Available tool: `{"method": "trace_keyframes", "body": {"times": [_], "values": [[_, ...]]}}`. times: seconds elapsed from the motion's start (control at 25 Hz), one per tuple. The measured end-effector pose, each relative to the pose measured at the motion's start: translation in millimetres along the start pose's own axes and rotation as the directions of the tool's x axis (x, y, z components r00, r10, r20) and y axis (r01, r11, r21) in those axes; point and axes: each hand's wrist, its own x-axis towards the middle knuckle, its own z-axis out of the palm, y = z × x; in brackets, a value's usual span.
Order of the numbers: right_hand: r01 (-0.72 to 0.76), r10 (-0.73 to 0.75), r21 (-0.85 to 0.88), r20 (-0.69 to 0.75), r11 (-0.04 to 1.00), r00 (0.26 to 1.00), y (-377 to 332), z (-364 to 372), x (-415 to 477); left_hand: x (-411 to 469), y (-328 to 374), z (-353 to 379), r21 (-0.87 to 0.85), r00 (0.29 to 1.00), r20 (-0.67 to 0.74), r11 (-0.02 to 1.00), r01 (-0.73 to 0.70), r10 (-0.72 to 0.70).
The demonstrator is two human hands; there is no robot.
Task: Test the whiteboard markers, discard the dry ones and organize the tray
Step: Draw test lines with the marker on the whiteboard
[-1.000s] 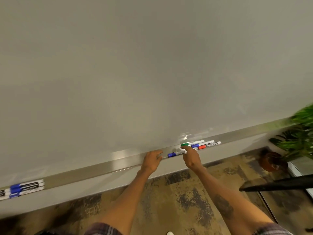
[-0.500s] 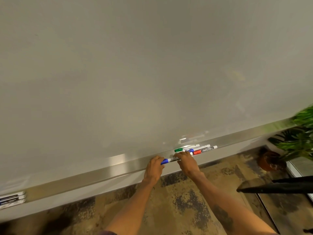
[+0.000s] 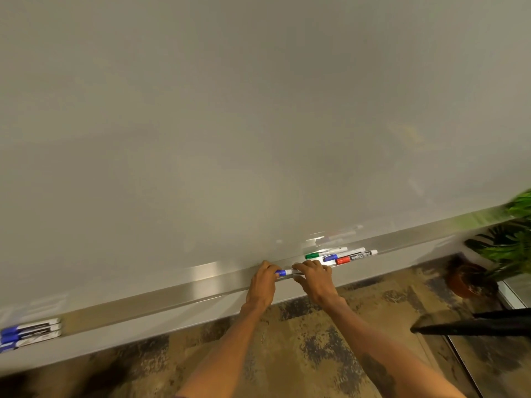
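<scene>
Marker (image 3: 284, 272) (blue cap) at tray (image 3: 172, 297) lip, seemingly pinched by left hand (image 3: 263, 284), right hand (image 3: 314, 278) fingers (image 3: 300, 266)

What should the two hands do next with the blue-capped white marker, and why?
Probably pull the cap off: the left hand grips the cap end of the blue-capped white plastic marker, the right hand holds its barrel, and the cap is still on.

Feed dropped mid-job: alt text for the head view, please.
Both hands grip one blue-capped marker at the tray: left hand at the cap, right hand on the barrel. Green, blue and red markers lie just right; blue markers far left.
</scene>
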Motion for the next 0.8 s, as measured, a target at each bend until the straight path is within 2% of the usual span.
{"method": "trace_keyframes", "body": {"times": [0.08,0.2,0.36,0.52,0.64,0.8], "values": [[0.040,-0.039,0.042,-0.017,0.998,0.999,-14.8,-1.4,-3.4,-5.1,-2.7,-15.2,-0.098,0.998,-0.058,0.995,0.006,-0.012],[0.108,-0.103,0.151,-0.042,0.983,0.994,-42.8,-6.9,-8.2,-13.4,-3.3,-40.5,-0.337,0.986,-0.142,0.941,0.032,-0.084],[0.148,-0.123,0.327,-0.096,0.933,0.988,-85.5,-20.7,-22.4,-33.6,-1.8,-74.7,-0.680,0.969,-0.161,0.732,0.028,-0.187],[0.169,-0.109,0.409,-0.167,0.896,0.980,-134.5,-31.5,-42.6,-56.7,0.4,-108.3,-0.846,0.959,-0.145,0.533,0.007,-0.243],[0.174,-0.067,0.470,-0.235,0.865,0.970,-174.6,-36.9,-55.3,-75.7,-0.8,-132.3,-0.915,0.961,-0.156,0.400,-0.055,-0.226],[0.140,0.029,0.416,-0.375,0.899,0.927,-231.5,-54.6,-69.0,-105.4,-3.2,-174.1,-0.901,0.952,-0.258,0.397,-0.176,-0.164]]}}
